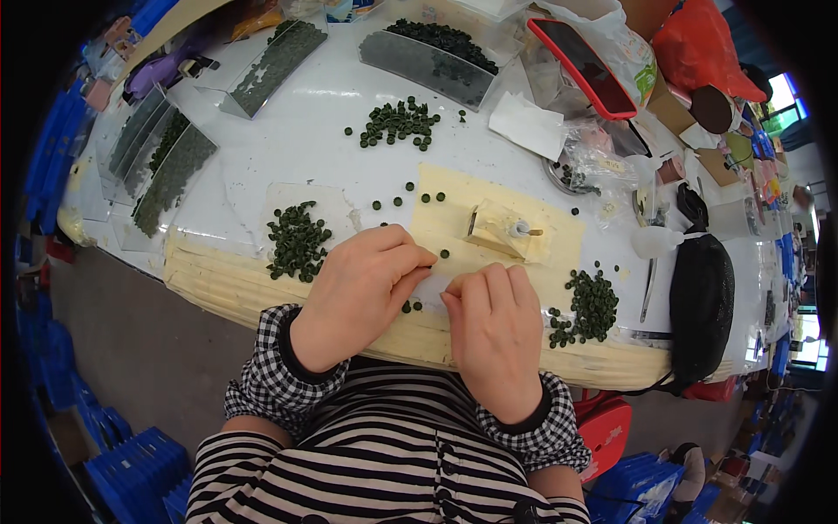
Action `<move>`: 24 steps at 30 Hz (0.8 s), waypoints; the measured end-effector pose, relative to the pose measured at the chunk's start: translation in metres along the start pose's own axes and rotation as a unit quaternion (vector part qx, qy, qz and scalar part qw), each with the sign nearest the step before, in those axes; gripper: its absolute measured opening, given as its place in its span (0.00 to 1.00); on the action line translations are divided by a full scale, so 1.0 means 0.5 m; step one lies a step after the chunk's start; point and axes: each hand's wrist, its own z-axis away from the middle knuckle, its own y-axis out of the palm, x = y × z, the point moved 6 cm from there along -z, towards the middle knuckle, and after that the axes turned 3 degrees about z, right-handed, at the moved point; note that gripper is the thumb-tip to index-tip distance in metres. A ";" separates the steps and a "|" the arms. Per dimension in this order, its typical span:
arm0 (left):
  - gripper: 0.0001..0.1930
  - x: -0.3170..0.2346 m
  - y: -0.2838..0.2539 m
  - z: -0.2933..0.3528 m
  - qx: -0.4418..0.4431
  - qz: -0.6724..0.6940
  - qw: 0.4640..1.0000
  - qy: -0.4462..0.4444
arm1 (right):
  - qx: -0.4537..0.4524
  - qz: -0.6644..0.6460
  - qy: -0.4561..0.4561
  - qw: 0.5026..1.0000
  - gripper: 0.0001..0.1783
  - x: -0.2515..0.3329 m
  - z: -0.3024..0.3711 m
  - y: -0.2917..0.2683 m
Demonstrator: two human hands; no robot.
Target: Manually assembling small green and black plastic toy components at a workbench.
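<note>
My left hand (358, 288) is closed in a pinch above the table's near edge; whatever sits between its fingertips is too small to make out. Close by, my right hand (497, 336) has its fingers curled in and the tips pressed together, their contents hidden. Just beyond the fingertips lies a loose small dark green round piece (445, 254). Left of my left hand is a heap of dark green pieces (297, 240), and a second heap of round pieces (595, 304) rests right of my right hand. A tape-covered block (502, 231) with a small peg stands farther back.
Clear bins with dark green pieces stand at the back (428, 65), back left (275, 65) and left (170, 166). A scattered group of pieces (400, 122) lies mid-table. To the right are a red-cased phone (583, 68), white paper (528, 124), tweezers (649, 288) and a black mesh pouch (701, 301).
</note>
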 end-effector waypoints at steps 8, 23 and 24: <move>0.06 -0.038 0.040 -0.007 -0.027 -0.017 0.998 0.050 | -0.080 0.139 0.118 0.980 0.06 -0.165 0.007 -0.094; 0.07 -0.028 -0.008 0.027 0.087 -0.033 0.996 0.010 | -0.034 0.001 0.159 0.987 0.05 -0.169 0.059 -0.120; 0.07 -0.030 -0.007 0.025 0.089 -0.034 0.995 0.012 | -0.004 -0.002 0.173 0.985 0.06 -0.166 0.064 -0.119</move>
